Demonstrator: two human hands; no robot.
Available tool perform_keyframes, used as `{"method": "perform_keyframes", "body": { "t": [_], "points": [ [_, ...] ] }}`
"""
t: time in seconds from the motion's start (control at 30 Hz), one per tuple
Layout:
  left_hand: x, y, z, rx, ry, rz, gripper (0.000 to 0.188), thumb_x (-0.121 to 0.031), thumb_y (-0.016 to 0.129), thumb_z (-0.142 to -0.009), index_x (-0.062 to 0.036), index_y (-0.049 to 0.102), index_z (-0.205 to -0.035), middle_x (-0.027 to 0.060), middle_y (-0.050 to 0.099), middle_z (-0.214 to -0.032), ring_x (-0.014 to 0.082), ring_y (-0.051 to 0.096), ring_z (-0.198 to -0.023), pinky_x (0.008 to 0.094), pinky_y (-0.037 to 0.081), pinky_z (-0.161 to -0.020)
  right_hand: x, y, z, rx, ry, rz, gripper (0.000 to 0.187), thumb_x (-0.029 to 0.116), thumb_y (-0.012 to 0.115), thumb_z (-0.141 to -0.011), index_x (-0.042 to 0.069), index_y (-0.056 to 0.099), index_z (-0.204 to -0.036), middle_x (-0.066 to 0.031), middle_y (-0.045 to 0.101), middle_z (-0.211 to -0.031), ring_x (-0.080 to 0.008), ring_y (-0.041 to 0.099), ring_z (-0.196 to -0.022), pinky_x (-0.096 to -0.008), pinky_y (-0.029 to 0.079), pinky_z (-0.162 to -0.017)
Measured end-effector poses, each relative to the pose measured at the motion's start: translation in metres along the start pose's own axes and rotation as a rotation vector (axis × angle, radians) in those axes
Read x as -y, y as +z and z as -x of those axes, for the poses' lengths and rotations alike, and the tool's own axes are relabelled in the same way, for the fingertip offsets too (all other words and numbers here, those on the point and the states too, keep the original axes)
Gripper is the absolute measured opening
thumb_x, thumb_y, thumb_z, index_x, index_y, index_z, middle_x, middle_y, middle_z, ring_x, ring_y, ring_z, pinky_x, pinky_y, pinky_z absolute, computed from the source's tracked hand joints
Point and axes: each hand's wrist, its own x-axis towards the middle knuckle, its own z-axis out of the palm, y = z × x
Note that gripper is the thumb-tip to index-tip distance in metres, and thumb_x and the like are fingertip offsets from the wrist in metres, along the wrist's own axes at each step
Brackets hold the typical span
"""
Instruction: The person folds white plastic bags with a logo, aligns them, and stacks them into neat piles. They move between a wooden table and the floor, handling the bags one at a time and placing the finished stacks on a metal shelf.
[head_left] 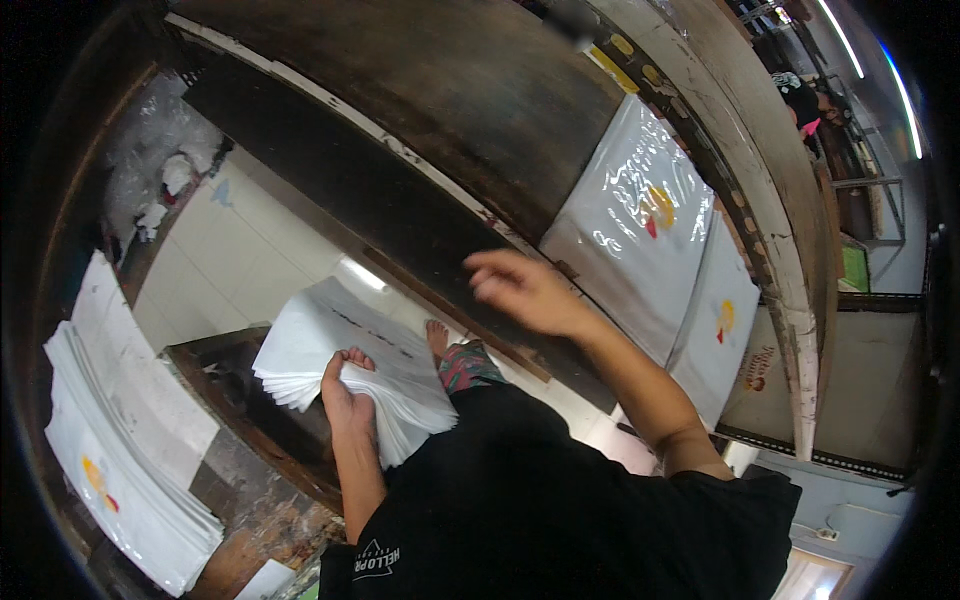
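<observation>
A thick, fanned stack of white plastic bags (pixel 300 345) hangs over my lap, with some dark print along its upper face. My left hand (pixel 348 392) is closed around its near edge, the thumb on top. Up over the dark table edge, my right hand (pixel 528 290) is raised, somewhat smeared by motion. Its fingers are loosely bent and apart, with nothing visible in them. Closest to it on the right lies a shiny white plastic bag (pixel 625 235) with a yellow and red print, flat on the dark table (pixel 440 80).
Another printed white bag (pixel 715 325) lies beside the first. At the left, a pile of white bags (pixel 125 480) rests on a worn wooden surface (pixel 285 520). Clear plastic wrap (pixel 165 130) sits at the upper left. A person (pixel 800 105) is far off at the upper right.
</observation>
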Motion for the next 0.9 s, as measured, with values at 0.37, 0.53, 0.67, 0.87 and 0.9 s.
{"method": "perform_keyframes", "body": {
  "t": [0.37,0.53,0.67,0.87,0.9],
  "points": [
    [0.074,-0.051,-0.017,0.095,-0.015,-0.162,0.014,-0.015,0.06,-0.09,-0.0012,0.06,-0.089,-0.0024,0.041,-0.064,0.0098,0.037,-0.055,0.0258,0.034,-0.056,-0.144,-0.373,0.084,-0.896,0.31,0.187,0.033,0.023,0.06,-0.095,0.008,0.057,-0.124,-0.0034,0.063,-0.103,-0.0131,0.064,-0.088,-0.0276,0.052,-0.077],
    [0.106,-0.078,-0.011,0.114,0.031,-0.021,0.011,-0.015,0.06,-0.09,-0.0044,0.058,-0.087,-0.0044,0.037,-0.062,0.0096,0.035,-0.054,0.0254,0.031,-0.055,-0.212,-0.516,0.035,-0.755,0.269,0.826,0.047,0.023,0.067,-0.088,0.003,0.053,-0.129,-0.0132,0.061,-0.119,-0.0225,0.062,-0.104,-0.0339,0.05,-0.088],
    [0.131,-0.077,0.005,0.023,0.061,0.014,0.013,-0.017,0.061,-0.089,-0.0043,0.057,-0.088,-0.0047,0.035,-0.064,0.0091,0.035,-0.055,0.0248,0.032,-0.056,-0.216,-0.524,-0.008,-0.625,0.289,0.85,0.069,0.022,0.072,-0.083,0.004,0.04,-0.142,-0.0219,0.046,-0.143,-0.0334,0.049,-0.128,-0.0418,0.039,-0.106],
    [0.165,-0.095,0.013,-0.007,0.086,0.051,0.015,-0.016,0.061,-0.087,-0.0033,0.058,-0.092,-0.004,0.036,-0.066,0.009,0.033,-0.056,0.0258,0.031,-0.057,-0.198,-0.515,-0.029,-0.444,0.523,0.594,0.092,0.02,0.073,-0.074,0.003,0.025,-0.151,-0.0234,0.041,-0.145,-0.0335,0.04,-0.134,-0.0401,0.027,-0.113],
    [0.169,-0.099,0.013,-0.022,0.084,0.055,0.015,-0.016,0.062,-0.087,-0.0032,0.057,-0.093,-0.0039,0.036,-0.066,0.009,0.033,-0.056,0.0258,0.03,-0.057,-0.197,-0.519,-0.031,-0.394,0.564,0.569,0.087,0.019,0.072,-0.074,0.002,0.029,-0.148,-0.0212,0.045,-0.142,-0.0325,0.044,-0.13,-0.0396,0.029,-0.111]
  ]
}}
